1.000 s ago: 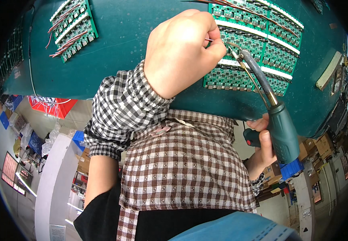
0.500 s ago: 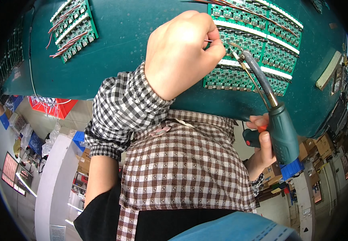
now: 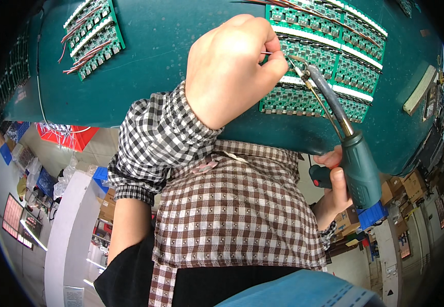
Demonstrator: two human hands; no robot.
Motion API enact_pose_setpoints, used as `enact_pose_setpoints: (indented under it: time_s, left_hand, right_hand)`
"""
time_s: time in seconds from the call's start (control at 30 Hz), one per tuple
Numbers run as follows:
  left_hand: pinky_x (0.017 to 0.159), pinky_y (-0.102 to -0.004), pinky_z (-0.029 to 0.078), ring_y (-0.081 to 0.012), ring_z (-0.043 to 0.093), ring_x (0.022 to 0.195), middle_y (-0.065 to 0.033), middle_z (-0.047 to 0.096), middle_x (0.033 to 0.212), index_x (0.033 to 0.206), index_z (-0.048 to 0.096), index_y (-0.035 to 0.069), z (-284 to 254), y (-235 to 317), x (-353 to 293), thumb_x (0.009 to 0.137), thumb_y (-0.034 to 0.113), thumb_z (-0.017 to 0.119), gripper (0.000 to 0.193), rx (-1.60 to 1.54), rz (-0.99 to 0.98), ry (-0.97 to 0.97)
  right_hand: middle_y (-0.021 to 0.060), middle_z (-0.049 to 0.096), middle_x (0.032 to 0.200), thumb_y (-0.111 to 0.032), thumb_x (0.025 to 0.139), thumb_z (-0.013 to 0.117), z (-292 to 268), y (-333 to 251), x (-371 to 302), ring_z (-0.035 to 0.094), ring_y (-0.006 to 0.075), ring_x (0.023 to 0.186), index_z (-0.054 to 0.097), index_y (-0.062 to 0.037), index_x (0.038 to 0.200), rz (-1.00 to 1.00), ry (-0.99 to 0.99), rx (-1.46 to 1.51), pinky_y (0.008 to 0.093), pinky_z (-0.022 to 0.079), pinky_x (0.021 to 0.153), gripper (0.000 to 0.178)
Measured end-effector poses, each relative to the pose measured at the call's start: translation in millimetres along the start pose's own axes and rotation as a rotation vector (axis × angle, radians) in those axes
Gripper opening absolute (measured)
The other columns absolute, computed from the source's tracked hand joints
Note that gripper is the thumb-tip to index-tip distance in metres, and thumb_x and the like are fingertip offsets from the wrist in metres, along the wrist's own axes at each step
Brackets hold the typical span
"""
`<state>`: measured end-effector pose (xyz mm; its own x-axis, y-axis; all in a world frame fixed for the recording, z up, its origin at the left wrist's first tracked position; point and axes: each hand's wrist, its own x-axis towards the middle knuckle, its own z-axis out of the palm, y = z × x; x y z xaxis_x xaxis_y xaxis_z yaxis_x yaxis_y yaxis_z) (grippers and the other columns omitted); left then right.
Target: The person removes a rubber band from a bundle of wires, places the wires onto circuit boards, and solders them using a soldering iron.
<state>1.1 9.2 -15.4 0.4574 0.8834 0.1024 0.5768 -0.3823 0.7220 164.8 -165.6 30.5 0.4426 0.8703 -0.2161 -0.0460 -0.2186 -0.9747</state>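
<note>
**At the green circuit-board panel, both hands busy**

On the dark green worktop [image 3: 181, 61], toward its near right part, lies a large panel of small green circuit boards with white strips [image 3: 329, 56]. Over its left edge, the left hand [image 3: 229, 66] in a black-and-white checked sleeve [image 3: 155, 138], grip closed in a fist, fingertips pinching a thin wire [image 3: 266, 52] whose end pokes out toward the boards. Just right of that, the metal tip of a soldering gun with dark green plastic body and blue end cap [image 3: 357, 169] down at the panel, close beside the pinched wire. Lower right, the right hand [image 3: 332, 184], grip wrapped round the gun's handle, fingers curled on its front. Far left on the worktop, well apart, a smaller green board panel with red wires [image 3: 91, 36]. Below the worktop edge, a brown-and-white checked shirt [image 3: 232, 215].
</note>
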Motion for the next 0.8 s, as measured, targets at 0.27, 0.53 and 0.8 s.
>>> enact_pose_setpoints:
  time_s: [0.27,0.53,0.8]
  left_hand:
    - [0.049,-0.0235,0.041,-0.0111,0.049,0.053,-0.002,0.051,0.064,0.07,0.058,0.005,-2.4,0.4,-1.7,0.067,0.003,0.066,0.008,-0.004,-0.014,-0.012]
    - [0.051,-0.0237,0.043,-0.0115,0.05,0.055,-0.0023,0.052,0.064,0.071,0.058,0.005,1.6,-1.2,-3.6,0.067,0.003,0.066,0.008,0.033,0.01,0.009]
    - [0.052,-0.0244,0.044,-0.012,0.051,0.055,-0.0026,0.052,0.063,0.07,0.058,0.005,1.3,0.2,-3.2,0.066,0.004,0.066,0.009,0.041,0.005,0.012]
  right_hand:
    - [0.0181,0.055,0.079,-0.012,0.076,0.063,-2.7,1.9,-1.1,0.059,0.0247,0.066,0.05,0.0135,0.102,0.0,0.002,-0.01,0.0383,0.056,0.059,0.038]
    - [0.0177,0.056,0.078,-0.011,0.076,0.062,-1.5,2.0,-1.3,0.059,0.025,0.066,0.049,0.0138,0.105,0.007,0.0,0.012,0.0388,0.056,0.06,0.04]
    - [0.018,0.057,0.078,-0.009,0.075,0.061,0.8,0.3,-0.8,0.06,0.0258,0.065,0.049,0.014,0.106,0.018,0.012,0.014,0.04,0.055,0.061,0.04]
